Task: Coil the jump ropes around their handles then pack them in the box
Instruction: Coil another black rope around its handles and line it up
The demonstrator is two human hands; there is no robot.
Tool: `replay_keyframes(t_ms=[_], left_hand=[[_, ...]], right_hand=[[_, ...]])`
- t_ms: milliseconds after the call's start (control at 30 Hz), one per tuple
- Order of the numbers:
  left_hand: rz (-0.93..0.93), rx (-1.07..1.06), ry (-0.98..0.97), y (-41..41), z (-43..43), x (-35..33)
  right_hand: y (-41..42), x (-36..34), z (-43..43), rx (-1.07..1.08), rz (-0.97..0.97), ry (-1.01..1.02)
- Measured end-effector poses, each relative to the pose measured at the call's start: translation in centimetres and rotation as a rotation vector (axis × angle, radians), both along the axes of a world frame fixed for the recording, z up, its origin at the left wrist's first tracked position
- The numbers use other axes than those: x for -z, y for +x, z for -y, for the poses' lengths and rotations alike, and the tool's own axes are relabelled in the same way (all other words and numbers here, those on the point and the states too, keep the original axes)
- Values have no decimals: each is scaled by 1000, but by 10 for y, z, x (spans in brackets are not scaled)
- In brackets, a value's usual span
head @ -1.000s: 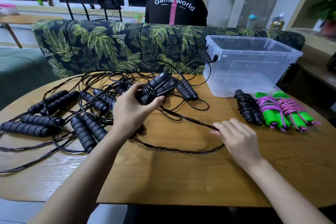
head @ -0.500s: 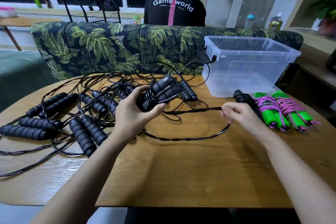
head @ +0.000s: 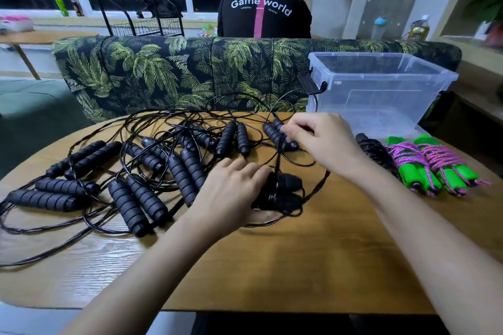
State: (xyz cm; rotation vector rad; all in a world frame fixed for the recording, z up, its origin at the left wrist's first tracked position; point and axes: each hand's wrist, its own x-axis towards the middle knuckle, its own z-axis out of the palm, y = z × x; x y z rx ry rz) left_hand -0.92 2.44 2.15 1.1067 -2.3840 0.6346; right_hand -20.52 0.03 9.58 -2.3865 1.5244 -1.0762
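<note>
On the counter (head: 272,266), centre, your left hand (head: 231,193) is gripping the paired black handles (head: 287,194), your right hand (head: 324,141) is pinching the cord (head: 278,160) taut above them: you're mid-coil. Next wrap is calling for steady tension; box (head: 381,90) is sitting empty behind

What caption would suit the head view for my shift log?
Left hand grips paired black handles while right hand pinches their rope; clear plastic box sits empty.

The box (head: 381,95) stands at the table's (head: 299,266) far right, coiled ropes (head: 424,168) before it, loose ropes (head: 130,171) left.
</note>
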Motion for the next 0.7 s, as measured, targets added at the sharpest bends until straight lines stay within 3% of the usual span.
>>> replay_keyframes(t_ms=[133,267,400,533,600,700], left_hand=[[-100,-270,4,6,5,-5],[-228,-350,92,10,6,-11],[-487,-307,285,11,1,-16],[-745,-268,440,10,-5,-25],[-815,-246,494,10,-8,-28],[-880,-176,614,14,-9,-28]], right_hand=[[15,24,-44,-17,-118,-241],[18,57,-68,65,-141,-204],[23,69,-74,103,-5,42],[27,65,-71,-42,333,333],[28,63,-65,-84,518,460],[26,65,-54,-24,597,548]])
